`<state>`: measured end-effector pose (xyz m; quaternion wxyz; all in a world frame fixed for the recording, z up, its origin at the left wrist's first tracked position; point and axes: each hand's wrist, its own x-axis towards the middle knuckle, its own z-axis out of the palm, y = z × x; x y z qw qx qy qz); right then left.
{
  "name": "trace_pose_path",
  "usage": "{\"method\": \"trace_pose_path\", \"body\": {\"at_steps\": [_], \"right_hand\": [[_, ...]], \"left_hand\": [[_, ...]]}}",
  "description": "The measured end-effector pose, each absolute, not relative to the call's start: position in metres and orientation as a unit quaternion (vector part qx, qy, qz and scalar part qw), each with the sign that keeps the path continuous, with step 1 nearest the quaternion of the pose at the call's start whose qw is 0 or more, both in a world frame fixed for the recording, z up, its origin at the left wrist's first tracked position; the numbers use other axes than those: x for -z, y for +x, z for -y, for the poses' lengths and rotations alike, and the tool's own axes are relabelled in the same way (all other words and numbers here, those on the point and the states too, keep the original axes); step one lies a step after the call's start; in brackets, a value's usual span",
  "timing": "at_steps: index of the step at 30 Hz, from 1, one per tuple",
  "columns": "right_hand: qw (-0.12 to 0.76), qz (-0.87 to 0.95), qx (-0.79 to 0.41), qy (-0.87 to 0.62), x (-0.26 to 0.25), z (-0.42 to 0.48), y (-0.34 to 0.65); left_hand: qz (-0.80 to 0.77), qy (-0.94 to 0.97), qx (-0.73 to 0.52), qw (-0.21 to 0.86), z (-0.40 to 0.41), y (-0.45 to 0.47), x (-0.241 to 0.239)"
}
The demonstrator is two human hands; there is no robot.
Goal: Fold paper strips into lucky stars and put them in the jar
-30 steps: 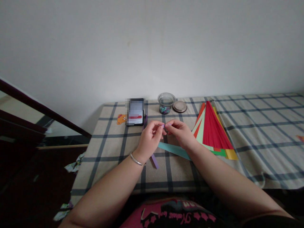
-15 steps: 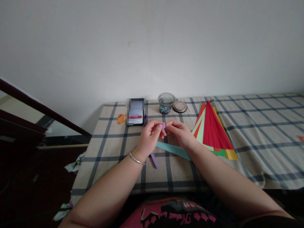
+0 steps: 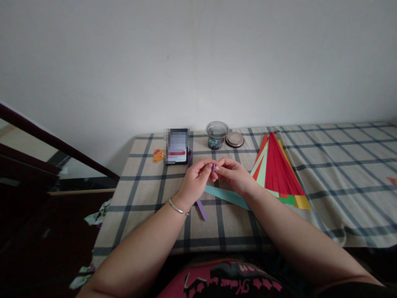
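My left hand (image 3: 196, 180) and my right hand (image 3: 233, 175) meet above the checked cloth, fingertips pinched together on a small folded purple paper piece (image 3: 213, 167). A purple paper strip (image 3: 201, 210) trails from under my left hand down onto the cloth. A light blue paper strip (image 3: 226, 196) lies flat beneath my right wrist. A silver bangle (image 3: 176, 208) sits on my left wrist.
A fan of red, orange, green and yellow paper strips (image 3: 277, 171) lies to the right. At the back stand a phone (image 3: 176, 146), a clear cup (image 3: 217, 135) holding small coloured pieces, and its lid (image 3: 235, 139). The checked cloth (image 3: 142, 194) ends at the left edge; a bear sticker (image 3: 158, 155) lies there.
The fingertips have closed tighter around the purple piece, which now shows edge-on as a thin sliver. Hands stay in the same spot.
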<state>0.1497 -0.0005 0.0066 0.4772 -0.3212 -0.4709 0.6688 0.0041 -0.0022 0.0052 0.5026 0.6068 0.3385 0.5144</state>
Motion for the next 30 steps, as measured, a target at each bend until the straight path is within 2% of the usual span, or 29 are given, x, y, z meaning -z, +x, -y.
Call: {"method": "trace_pose_path", "body": {"at_steps": [17, 30], "right_hand": [[0.48, 0.474, -0.653, -0.345, -0.0074, -0.0012, 0.149], [0.509, 0.462, -0.625, -0.369, -0.0085, -0.0017, 0.1489]], "left_hand": [[-0.359, 0.646, -0.512, 0.437, 0.0041, 0.0049, -0.0086], [-0.354, 0.626, -0.518, 0.464, 0.0067, 0.0038, -0.0118]]}}
